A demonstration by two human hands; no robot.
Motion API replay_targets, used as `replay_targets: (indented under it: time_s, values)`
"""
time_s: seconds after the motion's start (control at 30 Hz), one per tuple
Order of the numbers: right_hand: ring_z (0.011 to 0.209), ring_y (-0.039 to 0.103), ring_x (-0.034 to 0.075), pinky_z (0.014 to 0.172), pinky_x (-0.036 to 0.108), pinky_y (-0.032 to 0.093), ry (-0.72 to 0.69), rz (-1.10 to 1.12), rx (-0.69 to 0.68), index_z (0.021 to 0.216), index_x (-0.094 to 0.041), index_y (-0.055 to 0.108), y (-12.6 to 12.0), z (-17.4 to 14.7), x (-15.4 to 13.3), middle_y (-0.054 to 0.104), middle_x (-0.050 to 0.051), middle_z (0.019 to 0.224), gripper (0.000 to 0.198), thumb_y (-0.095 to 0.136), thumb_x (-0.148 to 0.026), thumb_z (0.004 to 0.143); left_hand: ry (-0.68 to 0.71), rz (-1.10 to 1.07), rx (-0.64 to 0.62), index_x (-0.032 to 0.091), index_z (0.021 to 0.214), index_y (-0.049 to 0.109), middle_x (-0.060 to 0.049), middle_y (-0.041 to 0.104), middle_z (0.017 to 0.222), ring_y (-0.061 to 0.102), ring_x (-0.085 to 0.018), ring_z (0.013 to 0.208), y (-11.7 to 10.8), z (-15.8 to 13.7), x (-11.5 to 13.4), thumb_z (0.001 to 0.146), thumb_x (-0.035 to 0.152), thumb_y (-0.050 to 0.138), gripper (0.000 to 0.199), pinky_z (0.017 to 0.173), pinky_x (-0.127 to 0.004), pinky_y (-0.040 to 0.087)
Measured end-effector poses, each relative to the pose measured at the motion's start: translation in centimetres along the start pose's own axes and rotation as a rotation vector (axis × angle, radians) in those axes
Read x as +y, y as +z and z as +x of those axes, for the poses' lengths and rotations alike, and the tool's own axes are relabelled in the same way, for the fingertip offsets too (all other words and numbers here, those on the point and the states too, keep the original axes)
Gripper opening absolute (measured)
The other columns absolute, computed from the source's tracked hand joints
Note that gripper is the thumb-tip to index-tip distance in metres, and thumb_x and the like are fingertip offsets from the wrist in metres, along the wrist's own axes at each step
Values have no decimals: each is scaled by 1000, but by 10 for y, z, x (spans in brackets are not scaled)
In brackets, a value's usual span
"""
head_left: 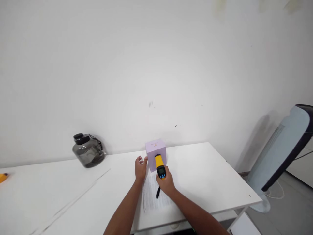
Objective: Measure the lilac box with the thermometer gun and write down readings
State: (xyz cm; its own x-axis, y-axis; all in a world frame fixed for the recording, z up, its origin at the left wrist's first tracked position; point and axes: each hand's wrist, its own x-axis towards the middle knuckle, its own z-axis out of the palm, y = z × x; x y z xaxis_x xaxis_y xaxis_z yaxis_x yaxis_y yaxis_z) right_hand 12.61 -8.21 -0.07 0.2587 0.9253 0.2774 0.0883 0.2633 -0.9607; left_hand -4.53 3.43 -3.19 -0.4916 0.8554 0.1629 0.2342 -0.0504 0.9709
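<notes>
My right hand (168,182) is wrapped round the handle of a yellow and black infrared thermometer (159,163), whose small screen and blue buttons face me. Its front end points at a lilac box (155,146) with a small gold mark on top; whether the two touch I cannot tell. Beside the box's left side is my left hand (140,168), fingers apart and slightly curled, thumb close to the box. A printed sheet of paper (153,199) lies under my wrists, with a black pen (158,192) on it, partly hidden by my right hand.
A dark see-through water bottle (89,151) with a strap stands against the wall on the left. An orange thing (3,177) is cut off at the far left edge. Right of the white table (195,176), a pale blue tower appliance (278,150) stands on the floor.
</notes>
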Motion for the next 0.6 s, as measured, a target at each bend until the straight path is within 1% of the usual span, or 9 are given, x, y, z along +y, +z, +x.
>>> replay_targets:
  time_s: [0.13, 0.23, 0.37, 0.43, 0.47, 0.5, 0.53, 0.57, 0.6]
  values:
    - [68, 60, 21, 67, 34, 57, 10, -13, -12, 88, -31, 58, -2, 0, 0, 60, -6, 70, 25, 70, -42, 70, -10, -5, -7, 20, 143, 68, -22, 76, 148, 80, -36, 126, 1, -2, 1, 95, 71, 76, 71, 115, -56, 65]
    - [68, 61, 21, 69, 34, 58, -4, -1, -12, 90, -30, 59, -1, 0, 5, 61, -6, 71, 27, 71, -44, 71, 8, -26, -9, 20, 142, 67, -23, 75, 148, 79, -37, 127, 1, -4, 7, 93, 74, 76, 73, 117, -59, 64]
    - [66, 59, 21, 66, 33, 57, 4, 0, 4, 88, -31, 58, 1, -3, 14, 61, -6, 69, 25, 74, -43, 74, 35, -71, -41, 19, 139, 66, -26, 74, 145, 78, -41, 126, -3, -6, 9, 86, 87, 75, 87, 114, -64, 64]
    - [69, 62, 22, 68, 34, 58, 15, -32, 8, 90, -30, 60, -6, -2, 13, 63, -4, 71, 27, 76, -45, 74, 55, -102, -69, 20, 144, 62, -28, 70, 154, 76, -41, 133, -3, -7, 4, 84, 95, 72, 97, 118, -62, 63]
    - [72, 65, 23, 71, 35, 59, 19, -46, 30, 96, -30, 62, -13, 1, 11, 65, -3, 75, 31, 77, -46, 75, 68, -119, -81, 21, 149, 60, -26, 67, 160, 74, -40, 140, -3, -7, 0, 83, 98, 71, 102, 122, -59, 61]
    - [78, 69, 24, 76, 36, 61, 18, -52, 50, 108, -28, 65, -21, 6, 9, 69, -2, 83, 39, 78, -47, 76, 79, -137, -95, 23, 155, 57, -24, 65, 166, 72, -38, 146, -1, -7, -5, 81, 101, 70, 108, 125, -56, 59]
    - [82, 71, 26, 78, 37, 61, 23, -59, 81, 122, -26, 64, -32, 14, 5, 72, 0, 90, 53, 80, -50, 77, 96, -158, -119, 24, 159, 54, -24, 63, 169, 70, -39, 151, 1, -6, -10, 77, 104, 72, 116, 128, -55, 57]
    - [83, 72, 26, 78, 38, 60, 39, -88, 121, 135, -25, 61, -44, 25, 2, 72, 1, 94, 66, 80, -53, 78, 134, -185, -170, 23, 162, 52, -26, 62, 171, 68, -42, 154, 3, -6, -14, 71, 105, 78, 125, 130, -59, 55]
    - [83, 73, 27, 77, 38, 59, 64, -149, 128, 147, -24, 56, -58, 36, -1, 72, 1, 97, 78, 80, -56, 80, 162, -190, -221, 23, 165, 51, -26, 63, 170, 67, -44, 155, 5, -6, -18, 66, 105, 83, 132, 130, -63, 54]
